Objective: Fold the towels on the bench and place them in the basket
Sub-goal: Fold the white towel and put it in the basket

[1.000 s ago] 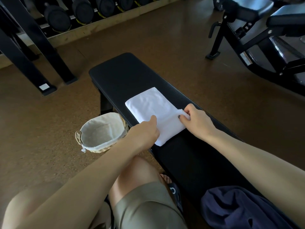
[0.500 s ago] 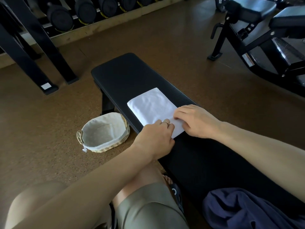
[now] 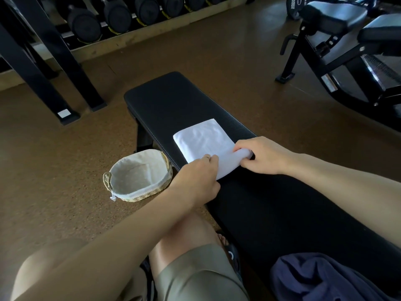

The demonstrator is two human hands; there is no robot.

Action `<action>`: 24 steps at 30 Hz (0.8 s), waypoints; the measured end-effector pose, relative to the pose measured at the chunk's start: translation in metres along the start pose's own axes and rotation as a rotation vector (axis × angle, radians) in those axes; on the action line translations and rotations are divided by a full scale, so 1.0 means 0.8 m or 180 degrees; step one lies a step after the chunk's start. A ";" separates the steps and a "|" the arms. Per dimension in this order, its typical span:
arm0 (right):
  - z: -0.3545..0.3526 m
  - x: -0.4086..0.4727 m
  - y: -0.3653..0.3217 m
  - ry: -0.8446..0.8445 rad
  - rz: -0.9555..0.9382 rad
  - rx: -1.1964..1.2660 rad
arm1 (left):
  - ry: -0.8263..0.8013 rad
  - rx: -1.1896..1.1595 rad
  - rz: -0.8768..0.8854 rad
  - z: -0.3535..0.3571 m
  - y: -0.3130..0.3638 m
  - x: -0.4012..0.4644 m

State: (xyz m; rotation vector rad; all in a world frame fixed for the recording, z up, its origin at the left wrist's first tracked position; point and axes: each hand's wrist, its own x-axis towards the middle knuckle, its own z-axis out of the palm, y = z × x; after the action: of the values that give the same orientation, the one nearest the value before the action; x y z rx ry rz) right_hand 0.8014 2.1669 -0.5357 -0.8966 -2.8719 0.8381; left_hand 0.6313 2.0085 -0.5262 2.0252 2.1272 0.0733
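**A:** Item one, far left: dumbbell rack (image 3: 112,18), on the floor by the wall, well apart from the work. Reason for listing?

**B:** Background only. Next entry: basket (image 3: 138,177), cloth-lined, on the floor just beside the counter's left edge. It holds nothing that I can see. Placement looks deliberate: low and close, so a finished towel needs only a short drop off the side.

**A:** Item three: left hand (image 3: 195,181).

**B:** Back of the hand faces the camera, fingers (image 3: 211,159) curled down onto the near left edge of the white towel (image 3: 201,140). They appear to pinch the cloth, though the tips are hidden under it. Judged purpose: to carry that side of the fold level with the other.

**A:** The towel itself?

**B:** On the counter (image 3: 173,98), midway along, far part lying flat. The near edge is lifted into a soft roll between the two hands.

**A:** Item five: right hand (image 3: 260,157).

**B:** Thumb below and fingers above, closed round the raised right end of the towel. Two matched grips keep the edge straight as it turns over, so the corners ought to land square.

**A:** Stage of task?

**B:** Folding under way, by my reading; nothing yet in the basket.

**A:** Remaining stock?

**B:** Dark blue towel (image 3: 325,279), crumpled, near right end of the counter, untouched. Last, weight machine (image 3: 347,51), far right, not involved.
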 end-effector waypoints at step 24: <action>0.033 0.060 -0.021 0.0800 0.1243 0.0832 | 0.0423 -0.2432 -0.1337 0.036 -0.086 0.037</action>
State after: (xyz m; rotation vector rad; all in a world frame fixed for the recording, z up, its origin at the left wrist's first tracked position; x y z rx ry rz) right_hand 0.7484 2.1680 -0.5561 -1.4311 -2.3413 1.0112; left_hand 0.5676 2.0311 -0.5698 1.1510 2.0879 0.8269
